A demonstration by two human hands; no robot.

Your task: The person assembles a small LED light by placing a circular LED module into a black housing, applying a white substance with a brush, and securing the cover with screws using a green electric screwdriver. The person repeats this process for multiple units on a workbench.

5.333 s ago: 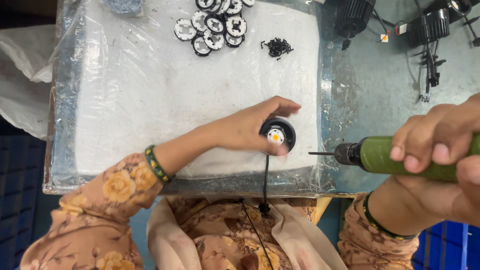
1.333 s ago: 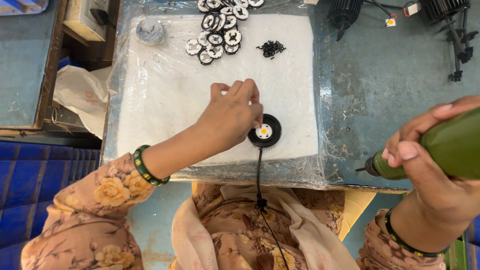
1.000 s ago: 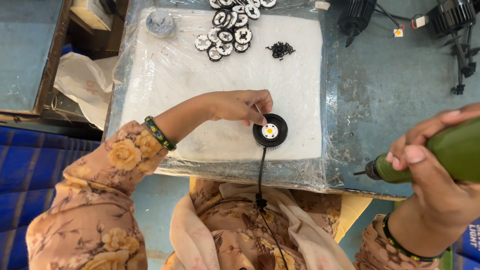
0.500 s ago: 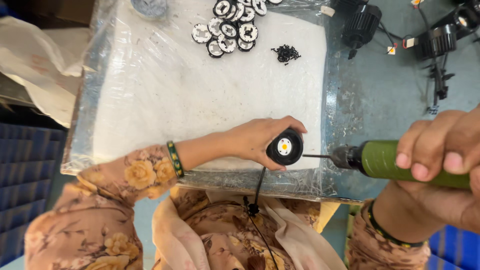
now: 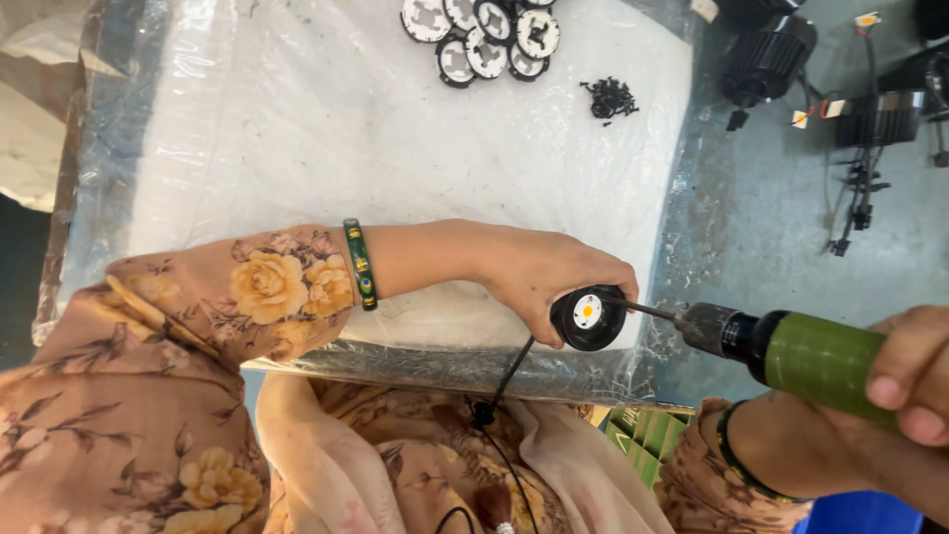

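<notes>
- Head view, looking straight down onto a white pad [image 5: 326, 138] wrapped in clear plastic, on a grey-blue table [image 5: 781, 218].
- Left hand [image 5: 539, 277], reaching in from the left across the pad, closed around a small round black lamp [image 5: 588, 317] with a yellow centre in a white face.
- Lamp held at the pad's near right corner, tilted up on edge, fingers curled over its top and thumb below.
- Thin black wire [image 5: 504, 381] trailing from the lamp down toward the lap.
- Green bangle [image 5: 360, 264] on the left wrist, floral sleeve behind it.
- Right hand [image 5: 914, 381], at the right edge, gripping a green-bodied power screwdriver [image 5: 791, 351], fingers wrapped over the barrel.
- Screwdriver lying level, bit [image 5: 647, 311] pointing left and touching the lamp's rim near the left fingertips.
- Cluster of round black-and-white discs [image 5: 484, 40] at the far edge of the pad, well apart from both hands.
- Little heap of black screws [image 5: 611, 97] just right of the discs.
- 2 black lamp housings [image 5: 766, 59] with wires on the table beyond the pad, top right.
</notes>
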